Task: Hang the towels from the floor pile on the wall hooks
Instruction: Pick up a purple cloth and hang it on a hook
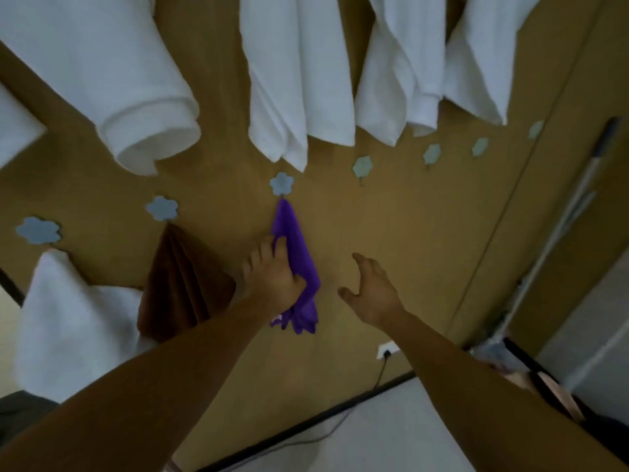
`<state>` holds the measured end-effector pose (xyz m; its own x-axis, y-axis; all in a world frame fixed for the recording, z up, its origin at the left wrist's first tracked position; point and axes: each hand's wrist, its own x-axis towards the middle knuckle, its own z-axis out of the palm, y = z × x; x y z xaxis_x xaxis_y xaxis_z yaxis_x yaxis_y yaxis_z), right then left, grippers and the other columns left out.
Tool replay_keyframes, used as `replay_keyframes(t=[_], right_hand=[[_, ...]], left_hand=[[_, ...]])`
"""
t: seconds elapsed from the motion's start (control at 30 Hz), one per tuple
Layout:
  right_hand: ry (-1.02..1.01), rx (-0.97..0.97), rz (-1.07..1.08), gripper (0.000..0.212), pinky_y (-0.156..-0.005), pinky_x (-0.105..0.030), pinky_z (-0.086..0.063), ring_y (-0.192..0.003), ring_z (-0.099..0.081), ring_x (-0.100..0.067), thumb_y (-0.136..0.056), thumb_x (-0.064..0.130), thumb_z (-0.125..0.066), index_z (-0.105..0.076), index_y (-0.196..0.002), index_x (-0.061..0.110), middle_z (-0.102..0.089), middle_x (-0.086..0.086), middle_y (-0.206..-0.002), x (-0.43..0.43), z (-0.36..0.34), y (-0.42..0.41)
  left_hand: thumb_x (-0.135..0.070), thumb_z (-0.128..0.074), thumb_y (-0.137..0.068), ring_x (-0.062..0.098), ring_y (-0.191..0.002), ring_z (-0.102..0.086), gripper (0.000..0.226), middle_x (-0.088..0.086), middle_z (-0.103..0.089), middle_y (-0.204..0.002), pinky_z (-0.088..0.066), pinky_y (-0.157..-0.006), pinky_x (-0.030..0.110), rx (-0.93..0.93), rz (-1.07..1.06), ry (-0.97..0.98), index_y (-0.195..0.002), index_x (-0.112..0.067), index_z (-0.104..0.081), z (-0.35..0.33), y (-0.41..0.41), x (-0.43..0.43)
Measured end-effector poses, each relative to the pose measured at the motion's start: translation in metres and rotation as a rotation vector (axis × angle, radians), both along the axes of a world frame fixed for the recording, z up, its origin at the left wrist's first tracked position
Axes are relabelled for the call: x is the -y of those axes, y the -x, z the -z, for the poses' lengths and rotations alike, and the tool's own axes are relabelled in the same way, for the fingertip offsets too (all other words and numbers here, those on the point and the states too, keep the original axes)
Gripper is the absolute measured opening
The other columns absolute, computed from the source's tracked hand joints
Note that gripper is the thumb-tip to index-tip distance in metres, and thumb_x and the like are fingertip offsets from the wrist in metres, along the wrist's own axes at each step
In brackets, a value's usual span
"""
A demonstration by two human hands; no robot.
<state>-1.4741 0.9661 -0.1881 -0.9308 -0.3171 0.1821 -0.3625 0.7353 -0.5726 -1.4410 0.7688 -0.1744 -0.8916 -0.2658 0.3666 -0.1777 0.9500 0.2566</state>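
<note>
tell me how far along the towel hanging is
Done: a white towel and a brown towel hang on the lower row's hooks, with more white towels above. In hand: the left hand grips the purple towel, already on its hook; the right hand is open beside it. Left: four hooks to the right are bare; the floor pile is out of view.

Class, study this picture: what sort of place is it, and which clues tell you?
Probably an indoor room in a home or lodging, perhaps a laundry corner. Clues: a wooden wall with flower-shaped hooks, white towels and a purple towel hanging on it, and a wall socket.
</note>
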Motion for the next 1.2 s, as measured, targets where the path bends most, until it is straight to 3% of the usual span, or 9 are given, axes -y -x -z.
replay_keyframes(t=[0.17, 0.3, 0.47, 0.8, 0.97, 1.2], right_hand=[[-0.078, 0.106, 0.182, 0.076, -0.108, -0.041, -0.036, -0.134, -0.034, -0.028, -0.090, 0.040, -0.060, -0.020, -0.151, 0.021, -0.029, -0.007, -0.151, -0.065, 0.022, -0.078], [-0.125, 0.132, 0.333, 0.071, -0.109, -0.040, -0.034, -0.134, -0.033, -0.030, -0.090, 0.039, -0.059, -0.026, -0.150, 0.021, -0.031, -0.008, -0.149, -0.132, 0.036, -0.149], [-0.158, 0.213, 0.603, 0.064, -0.107, -0.045, -0.037, -0.133, -0.035, -0.033, -0.089, 0.041, -0.060, -0.034, -0.145, 0.024, -0.032, -0.008, -0.149, -0.242, 0.049, -0.259], [-0.088, 0.529, 1.115, 0.059, -0.105, -0.038, -0.036, -0.130, -0.038, -0.029, -0.091, 0.037, -0.057, -0.037, -0.145, 0.024, -0.037, -0.009, -0.145, -0.432, 0.121, -0.545], [-0.046, 0.658, 1.228, 0.055, -0.103, -0.039, -0.037, -0.129, -0.040, -0.029, -0.093, 0.036, -0.054, -0.039, -0.144, 0.024, -0.038, -0.009, -0.144, -0.480, 0.164, -0.632], [0.072, 0.833, 1.291, 0.052, -0.101, -0.039, -0.041, -0.125, -0.045, -0.030, -0.093, 0.036, -0.053, -0.042, -0.143, 0.022, -0.042, -0.011, -0.140, -0.505, 0.241, -0.672]], left_hand=[[-0.042, -0.062, -0.074, 0.029, -0.133, -0.024, 0.077, 0.007, -0.027, -0.146, -0.026, -0.106, 0.047, 0.127, 0.223, 0.103, -0.141, -0.016, -0.031, 0.018, -0.041, -0.054], [-0.043, -0.059, -0.080, 0.029, -0.135, -0.020, 0.079, 0.007, -0.020, -0.151, -0.021, -0.108, 0.045, 0.288, 0.487, 0.143, -0.146, -0.017, -0.024, 0.036, -0.070, -0.125], [-0.041, -0.057, -0.082, 0.029, -0.132, -0.025, 0.073, 0.009, -0.027, -0.145, -0.024, -0.105, 0.043, 0.377, 0.781, 0.196, -0.144, -0.017, -0.027, 0.052, -0.127, -0.246], [-0.042, -0.056, -0.084, 0.029, -0.134, -0.026, 0.073, 0.006, -0.025, -0.149, -0.028, -0.105, 0.041, 0.597, 1.314, 0.373, -0.147, -0.021, -0.024, 0.122, -0.331, -0.512], [-0.039, -0.057, -0.084, 0.028, -0.134, -0.027, 0.071, 0.006, -0.026, -0.149, -0.029, -0.105, 0.041, 0.715, 1.448, 0.407, -0.146, -0.022, -0.027, 0.173, -0.411, -0.582], [-0.033, -0.059, -0.083, 0.031, -0.128, -0.036, 0.067, 0.010, -0.034, -0.142, -0.036, -0.100, 0.042, 0.905, 1.509, 0.467, -0.143, -0.018, -0.032, 0.262, -0.432, -0.638]])
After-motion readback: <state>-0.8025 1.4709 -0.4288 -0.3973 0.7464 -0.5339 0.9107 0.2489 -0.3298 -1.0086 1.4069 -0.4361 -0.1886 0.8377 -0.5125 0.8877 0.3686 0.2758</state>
